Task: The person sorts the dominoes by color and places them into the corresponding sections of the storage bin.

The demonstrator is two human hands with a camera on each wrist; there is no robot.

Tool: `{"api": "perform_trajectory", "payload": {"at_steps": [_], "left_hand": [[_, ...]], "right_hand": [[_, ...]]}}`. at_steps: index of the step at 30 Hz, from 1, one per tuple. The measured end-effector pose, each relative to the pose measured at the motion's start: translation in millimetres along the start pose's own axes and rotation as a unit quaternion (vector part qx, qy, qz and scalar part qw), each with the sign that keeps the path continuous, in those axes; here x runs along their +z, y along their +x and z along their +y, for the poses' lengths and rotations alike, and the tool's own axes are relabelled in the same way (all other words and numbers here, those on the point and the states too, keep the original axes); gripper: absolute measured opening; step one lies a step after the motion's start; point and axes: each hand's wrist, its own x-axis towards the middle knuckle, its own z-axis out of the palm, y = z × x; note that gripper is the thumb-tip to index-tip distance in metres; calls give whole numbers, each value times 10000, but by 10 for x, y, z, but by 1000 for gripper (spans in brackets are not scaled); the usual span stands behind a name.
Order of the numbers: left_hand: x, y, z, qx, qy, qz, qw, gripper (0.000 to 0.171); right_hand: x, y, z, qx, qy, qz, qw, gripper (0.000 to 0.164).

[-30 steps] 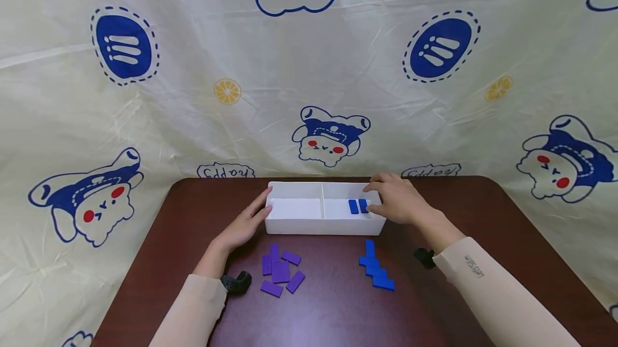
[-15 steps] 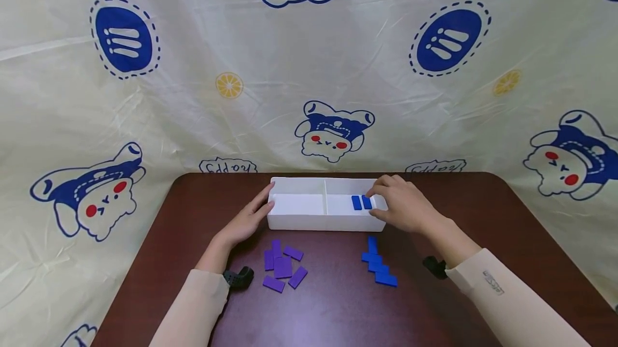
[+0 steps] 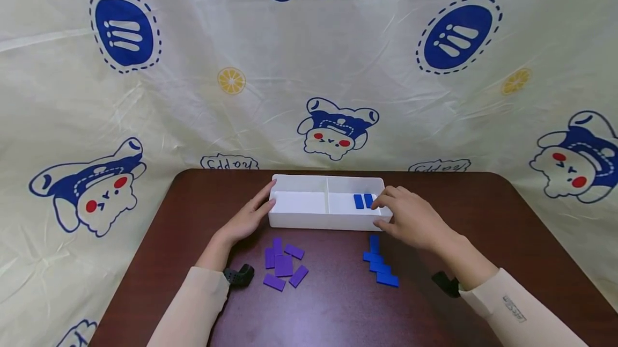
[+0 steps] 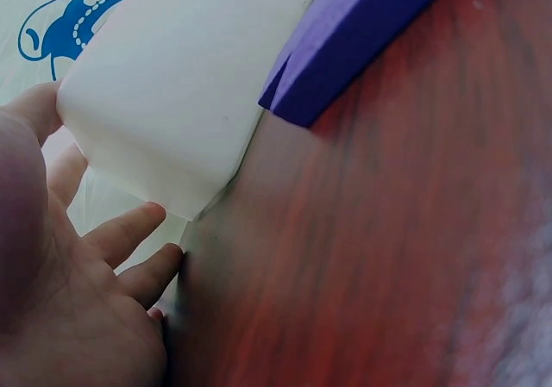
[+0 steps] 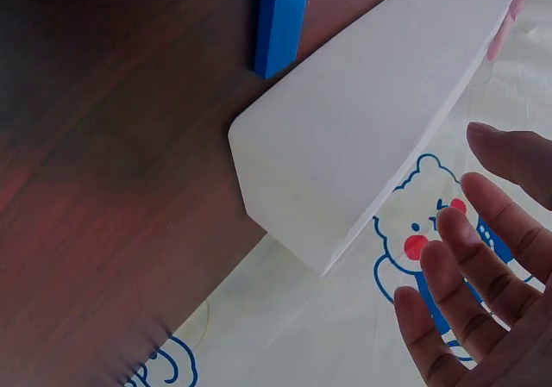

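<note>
A white two-compartment box (image 3: 299, 221) stands near the back of the table. Two blue tiles (image 3: 359, 201) lie side by side in its right compartment; the left compartment shows bare white. My left hand (image 3: 244, 221) touches the box's left end, its fingers spread along the side in the left wrist view. Over the box's right end is my right hand (image 3: 410, 218), thumb and fingers apart and nothing between them, as the right wrist view (image 5: 483, 275) confirms. Several purple tiles (image 3: 284, 266) lie on the table in front of the left compartment, and several blue tiles (image 3: 387, 280) overlap in front of the right one.
The dark brown table (image 3: 328, 315) has rounded back corners. Right behind it hangs a pale printed cloth (image 3: 270, 122). Each wrist wears a black band (image 3: 240, 276), close to the tabletop.
My right hand has drawn back from the right blue tile in the box toward the box's right end, its fingers parting. The left hand stays at the box's left end.
</note>
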Motion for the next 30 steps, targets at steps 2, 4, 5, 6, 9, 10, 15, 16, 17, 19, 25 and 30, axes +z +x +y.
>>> {"api": "perform_trajectory", "payload": {"at_steps": [2, 4, 5, 6, 9, 10, 15, 16, 17, 19, 25, 30], "left_hand": [[-4, -4, 17, -12, 18, 1, 10000, 61], [-5, -3, 31, -12, 26, 2, 10000, 61], [-7, -1, 36, -13, 26, 13, 10000, 61], [-8, 2, 38, 11, 27, 16, 10000, 61], [-13, 16, 40, 90, 6, 23, 10000, 61], [-14, 19, 40, 102, 4, 31, 9999, 61], [-13, 21, 45, 106, -31, 42, 9999, 60], [-12, 19, 43, 101, -28, 45, 9999, 60], [-11, 16, 43, 93, -33, 48, 9999, 60], [-9, 12, 41, 88, -42, 49, 9999, 61], [-1, 20, 6, 114, -99, 45, 9999, 61], [1, 13, -4, 78, -82, 60, 9999, 60]], "right_hand": [[11, -36, -16, 0, 42, -18, 10000, 29], [24, -73, -32, 27, 103, -79, 9999, 29], [31, -93, -40, 38, 123, -120, 9998, 29], [38, -112, -43, 58, 153, -164, 9997, 29], [61, -159, -53, 67, 178, -246, 9995, 28], [73, -170, -51, 57, 163, -258, 9995, 27], [156, -213, -46, 13, 158, -353, 9993, 24], [179, -219, -45, 1, 156, -369, 9992, 23], [199, -224, -46, 0, 173, -401, 9990, 22], [243, -233, -46, -10, 192, -466, 9987, 22], [362, -259, -23, -99, 64, -580, 9982, 23], [427, -275, -5, -123, -27, -608, 9981, 22]]}}
